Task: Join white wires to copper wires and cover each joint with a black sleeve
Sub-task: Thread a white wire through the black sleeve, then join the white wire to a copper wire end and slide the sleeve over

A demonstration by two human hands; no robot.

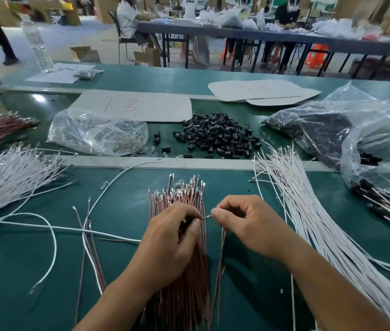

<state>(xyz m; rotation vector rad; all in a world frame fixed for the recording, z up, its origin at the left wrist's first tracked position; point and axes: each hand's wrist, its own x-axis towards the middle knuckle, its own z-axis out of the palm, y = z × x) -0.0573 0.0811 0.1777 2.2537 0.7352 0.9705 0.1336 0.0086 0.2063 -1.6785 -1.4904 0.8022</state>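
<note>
My left hand [174,232] and my right hand [241,220] meet over a bundle of copper-coloured wires [184,278] lying on the green table [22,259]. Each hand pinches a thin wire end, and the two metal tips touch between my fingertips at the joint [207,216]. A copper wire [219,271] hangs down from my right hand. What my left hand holds is mostly hidden by its fingers. A pile of black sleeves [217,137] lies beyond the table's inner ledge. White wires lie in a big bundle on the right [320,223] and another on the left [5,177].
A clear bag of small metal parts [103,134] sits left of the sleeves. Larger plastic bags [356,130] with dark parts lie at the right. Loose white and copper wires [88,235] cross the left side. Card sheets [141,106], a water bottle [37,44] and seated people are farther back.
</note>
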